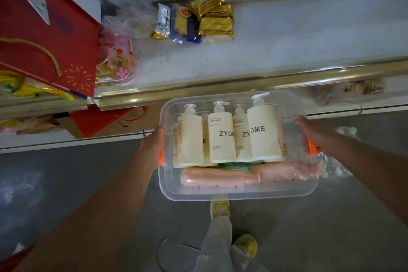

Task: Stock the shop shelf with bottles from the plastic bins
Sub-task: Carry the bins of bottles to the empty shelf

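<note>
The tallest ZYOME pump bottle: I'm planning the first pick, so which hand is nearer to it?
Right. The right hand grips the bin end beside the bottle; the left hand holds the far end.

The fingers of both hands are hidden behind the end walls of the clear bin [238,192], the lower cream bottles [241,139] are masked by those stacked on top, their small label print is unreadable, and the red bag [44,35] is cut off at the left edge.

Clear bin [238,192] with orange handles; cream pump bottles [221,137], brown lettering; pink bottles [212,178]; something green beneath, possibly.
</note>
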The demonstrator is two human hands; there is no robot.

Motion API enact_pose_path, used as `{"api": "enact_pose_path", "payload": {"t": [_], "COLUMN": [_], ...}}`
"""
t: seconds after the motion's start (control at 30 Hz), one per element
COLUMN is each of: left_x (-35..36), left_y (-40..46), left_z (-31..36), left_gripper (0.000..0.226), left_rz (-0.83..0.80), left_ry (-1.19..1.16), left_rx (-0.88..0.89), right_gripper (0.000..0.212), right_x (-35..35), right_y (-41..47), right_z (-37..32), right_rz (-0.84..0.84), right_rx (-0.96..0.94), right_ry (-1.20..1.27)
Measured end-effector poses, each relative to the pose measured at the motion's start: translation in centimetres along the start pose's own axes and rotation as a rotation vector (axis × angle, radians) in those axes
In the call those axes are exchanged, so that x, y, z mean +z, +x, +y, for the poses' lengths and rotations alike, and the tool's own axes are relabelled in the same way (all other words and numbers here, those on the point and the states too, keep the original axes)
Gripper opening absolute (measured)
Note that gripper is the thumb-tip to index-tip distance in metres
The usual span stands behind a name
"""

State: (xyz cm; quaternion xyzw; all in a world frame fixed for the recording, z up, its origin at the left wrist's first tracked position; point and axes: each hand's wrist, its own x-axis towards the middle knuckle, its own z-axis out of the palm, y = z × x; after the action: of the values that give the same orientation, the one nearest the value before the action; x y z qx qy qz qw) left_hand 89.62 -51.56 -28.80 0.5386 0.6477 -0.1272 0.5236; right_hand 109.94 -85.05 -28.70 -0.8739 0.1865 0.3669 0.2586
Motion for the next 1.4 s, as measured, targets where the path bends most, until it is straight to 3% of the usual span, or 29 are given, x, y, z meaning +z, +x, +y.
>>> {"api": "enact_pose_path", "payload": {"t": [0.27,0.5,0.73,0.87,1.0,1.2,1.4], "left_x": [-0.5,-1.5,-3.3,-4.4,-6.4,-9.5,-15.8], "left_y": [0.1,-3.0,-9.2,-14.6,-21.3,-28.1,-34.0], "left_z": [-0.4,-2.1,-3.5,-3.0,-3.6,-5.2,-8.3], "left_gripper": [0.045,0.045,0.036,0.035,0.031,0.029,0.029], "left_rz": [0.141,0.0,0.074,0.11,0.266,0.416,0.591], "left_ry": [0.223,0.393,0.679,0.581,0.447,0.278,0.279], "left_rx": [0.13,0.37,0.538,0.715,0.908,0.996,1.155], "right_gripper": [0.049,0.03,0.019,0.015,0.029,0.027,0.025], "right_x": [0.0,-1.1,-3.3,-4.6,-5.8,-7.5,-7.4], "right_y": [0.0,-3.5,-10.1,-15.8,-21.6,-28.4,-36.3], "right_z": [0.5,1.0,1.0,0.0,-0.4,-1.7,-4.0], "right_rz": [0.038,0.025,0.015,0.055,0.173,0.203,0.197], "right_rx": [-0.104,-0.165,-0.352,-0.613,-0.902,-1.121,-1.382], "right_ry": [-0.12,-0.241,-0.472,-0.552,-0.493,-0.378,-0.212]}}
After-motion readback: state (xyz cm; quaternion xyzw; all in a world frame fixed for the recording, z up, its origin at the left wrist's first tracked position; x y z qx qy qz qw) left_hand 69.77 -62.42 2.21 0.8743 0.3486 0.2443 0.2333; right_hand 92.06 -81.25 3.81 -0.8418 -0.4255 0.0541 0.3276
